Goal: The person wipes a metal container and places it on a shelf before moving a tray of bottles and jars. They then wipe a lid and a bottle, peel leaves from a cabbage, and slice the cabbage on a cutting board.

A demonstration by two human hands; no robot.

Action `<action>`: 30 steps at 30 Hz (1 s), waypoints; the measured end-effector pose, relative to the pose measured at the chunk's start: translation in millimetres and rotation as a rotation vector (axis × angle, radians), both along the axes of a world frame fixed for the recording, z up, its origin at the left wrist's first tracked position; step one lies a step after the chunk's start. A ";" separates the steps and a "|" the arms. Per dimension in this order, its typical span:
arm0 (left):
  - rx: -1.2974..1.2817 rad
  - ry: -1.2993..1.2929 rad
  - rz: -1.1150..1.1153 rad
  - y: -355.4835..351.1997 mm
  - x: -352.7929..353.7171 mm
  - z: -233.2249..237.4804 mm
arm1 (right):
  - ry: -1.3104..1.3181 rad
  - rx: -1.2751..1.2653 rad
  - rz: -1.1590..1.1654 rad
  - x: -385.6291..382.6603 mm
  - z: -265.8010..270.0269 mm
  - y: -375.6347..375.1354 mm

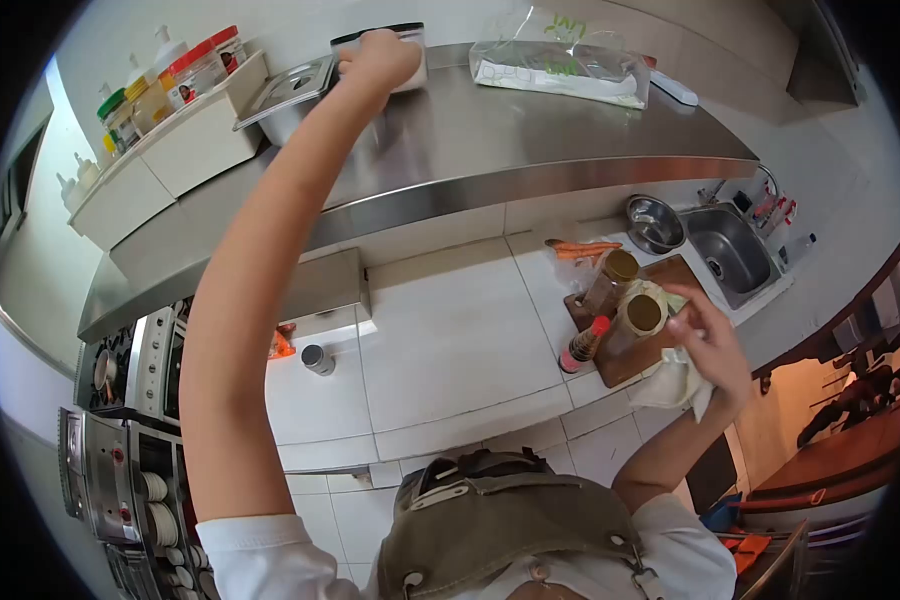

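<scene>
My left hand reaches up to the steel shelf, its fingers closed on the rim of a dark-edged container. Low on the right, my right hand is curled beside a jar with a gold lid, against a pale cloth; whether it grips the cloth or the jar is unclear. Another gold-lidded jar stands just behind. Left of the jars is a dark sauce bottle with a red cap. A brown cutting board lies under them.
Carrots, a steel bowl and a sink are behind the board. The steel shelf overhangs the tiled counter, holding a plastic bag and a metal pan. A small jar stands left. A person is far right.
</scene>
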State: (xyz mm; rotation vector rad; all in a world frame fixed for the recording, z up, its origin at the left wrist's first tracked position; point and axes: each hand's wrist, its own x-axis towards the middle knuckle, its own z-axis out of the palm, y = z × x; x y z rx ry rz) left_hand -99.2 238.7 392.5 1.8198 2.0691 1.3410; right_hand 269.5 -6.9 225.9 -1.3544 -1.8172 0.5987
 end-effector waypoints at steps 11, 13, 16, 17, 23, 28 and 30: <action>-0.454 0.158 -0.141 -5.5 -0.8 7.6 | -0.179 -0.181 -0.165 -33.9 -124.5 48.0; -0.447 0.115 -0.162 -6.9 -3.9 4.6 | -0.203 -0.177 -0.171 -41.6 -125.8 51.2; -0.414 0.124 -0.242 -4.2 -18.2 0.0 | -0.280 -0.081 -0.132 -45.1 -137.9 57.9; -0.386 0.119 -0.305 -2.1 -24.0 -1.9 | -0.343 -0.098 -0.110 -45.6 -134.4 56.7; 0.054 0.018 -0.612 -142.1 -55.2 1.4 | -0.363 0.200 -0.033 -68.1 4.8 25.8; 0.549 -0.388 -0.689 -259.5 -135.1 -43.6 | 0.510 0.315 0.121 -69.1 140.2 58.4; 0.775 -0.651 -0.665 -298.9 -183.8 -96.8 | 0.021 1.080 -0.103 -95.1 180.0 93.6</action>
